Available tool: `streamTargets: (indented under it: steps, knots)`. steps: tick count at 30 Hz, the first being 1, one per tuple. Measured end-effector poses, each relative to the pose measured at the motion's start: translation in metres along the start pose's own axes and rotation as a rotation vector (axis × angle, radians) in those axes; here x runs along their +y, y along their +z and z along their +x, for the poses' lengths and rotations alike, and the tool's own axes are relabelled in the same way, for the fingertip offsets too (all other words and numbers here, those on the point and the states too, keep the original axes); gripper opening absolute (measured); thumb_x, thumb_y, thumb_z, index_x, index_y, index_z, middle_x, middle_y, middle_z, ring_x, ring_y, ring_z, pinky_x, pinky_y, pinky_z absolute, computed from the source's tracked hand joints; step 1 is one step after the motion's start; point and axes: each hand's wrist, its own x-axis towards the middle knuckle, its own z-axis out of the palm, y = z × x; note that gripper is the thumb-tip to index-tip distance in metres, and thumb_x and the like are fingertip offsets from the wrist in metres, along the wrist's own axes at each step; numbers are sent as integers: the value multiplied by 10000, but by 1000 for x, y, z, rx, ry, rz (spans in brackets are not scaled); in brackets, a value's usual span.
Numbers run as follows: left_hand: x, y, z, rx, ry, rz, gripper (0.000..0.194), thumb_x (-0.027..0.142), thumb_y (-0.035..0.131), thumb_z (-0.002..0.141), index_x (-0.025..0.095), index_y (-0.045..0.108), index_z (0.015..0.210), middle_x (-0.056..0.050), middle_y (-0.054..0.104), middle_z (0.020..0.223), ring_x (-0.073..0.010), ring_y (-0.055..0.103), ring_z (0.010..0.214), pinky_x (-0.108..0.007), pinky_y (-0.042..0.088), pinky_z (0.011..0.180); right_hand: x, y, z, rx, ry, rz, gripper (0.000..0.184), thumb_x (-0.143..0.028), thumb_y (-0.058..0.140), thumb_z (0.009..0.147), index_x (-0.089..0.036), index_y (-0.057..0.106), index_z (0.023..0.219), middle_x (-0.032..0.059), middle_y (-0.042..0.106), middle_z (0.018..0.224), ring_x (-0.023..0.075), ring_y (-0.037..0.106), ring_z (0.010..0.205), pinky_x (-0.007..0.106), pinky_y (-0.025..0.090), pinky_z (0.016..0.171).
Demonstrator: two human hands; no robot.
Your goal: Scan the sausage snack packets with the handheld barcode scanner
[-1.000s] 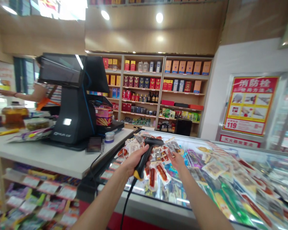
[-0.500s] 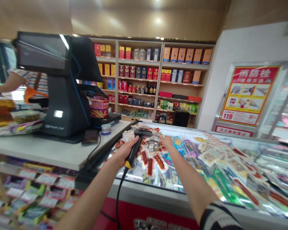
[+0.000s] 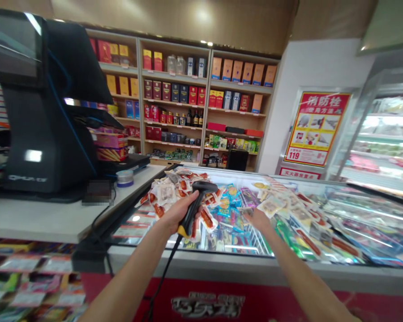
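Observation:
My left hand (image 3: 184, 212) is wrapped round the grip of a black barcode scanner (image 3: 196, 201). Its head points right, over the freezer's glass top, and its cord hangs from the yellow-tipped handle. Further right, my right hand (image 3: 258, 219) pinches a small brownish clear packet (image 3: 246, 212) by its edge, above the glass. Below and left of the scanner lies a heap of vacuum-packed sausages (image 3: 163, 192). To the right of my right hand is a second pile of flat vacuum packs (image 3: 280, 201), with long sausages among them.
A chest freezer (image 3: 188, 259) with a glass top spans the front, blue snack bags (image 3: 226, 201) showing inside. At left stands a counter (image 3: 53, 219) with a black register (image 3: 50, 134) and a roll of tape (image 3: 125, 178). Shelves of boxes (image 3: 174, 94) line the back.
The view has swung right and closer. My right hand has moved right, away from the sausage heap, carrying the small packet. My left hand still holds the scanner.

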Motion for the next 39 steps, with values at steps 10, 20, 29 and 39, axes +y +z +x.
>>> streamTargets:
  steps: [10,20,29,39]
  knots:
    - [20,-17,-23,53,37,-27,298,439,468,712,143,486,679,1,524,523,-75,483,401,-176,372,373,-91,49,4,187,-238,443,349,-282,522,587,-132,557,900,47,577,742,167,502,664,274,381,654]
    - [21,-23,-24,51,41,-15,321,450,486,697,130,502,717,-11,534,549,-79,486,403,-187,377,374,-119,73,10,161,-316,538,348,-326,498,604,-140,548,895,15,554,678,135,463,585,249,355,597]
    - [23,-26,-17,2,50,-70,318,447,473,709,131,500,727,-12,532,563,-67,480,408,-169,368,377,-124,71,11,144,-298,532,331,-306,497,617,-140,545,898,1,543,621,132,464,559,237,354,564]
    - [42,-52,-38,201,80,-34,287,396,473,729,119,512,792,-9,525,548,-64,465,388,-174,383,361,-189,104,25,74,-84,353,374,-227,450,669,-91,534,1007,85,620,802,183,556,745,257,385,669]
